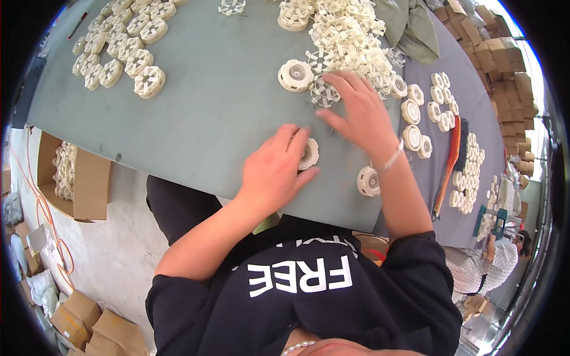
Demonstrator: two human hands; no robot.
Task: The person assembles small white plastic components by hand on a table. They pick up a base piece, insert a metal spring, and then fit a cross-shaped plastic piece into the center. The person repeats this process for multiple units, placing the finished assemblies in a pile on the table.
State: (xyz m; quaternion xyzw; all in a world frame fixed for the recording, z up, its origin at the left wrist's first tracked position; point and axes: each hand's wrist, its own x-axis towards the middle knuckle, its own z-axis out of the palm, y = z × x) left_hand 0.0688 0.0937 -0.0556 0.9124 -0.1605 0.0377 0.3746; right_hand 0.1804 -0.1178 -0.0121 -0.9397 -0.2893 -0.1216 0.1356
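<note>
Far left: spoked-top discs (117, 46), grouped, apparently done. Centre, near: left hand (272, 165), curled round one pale housing (310, 154) on the table (208, 101), seemingly unfinished. Beyond: heap of spoked parts (350, 44), apparently remaining. Right hand (363, 113): fingers spread at a spoked ring (323, 95), grip uncertain. Right: pale pieces (469, 172), stage unclear.

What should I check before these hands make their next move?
1. Left hand has the round white part: ok, thumb and fingers are around it.
2. Right hand has a firm hold on the spoked white piece: cannot tell; its fingertips are close to it.
3. More spoked pieces within reach: ok, the heap looks close by.
4. Table around right hand free of loose bits: not ok, small wire coils lie there.
5. Brush clear of both hands: ok.
</note>
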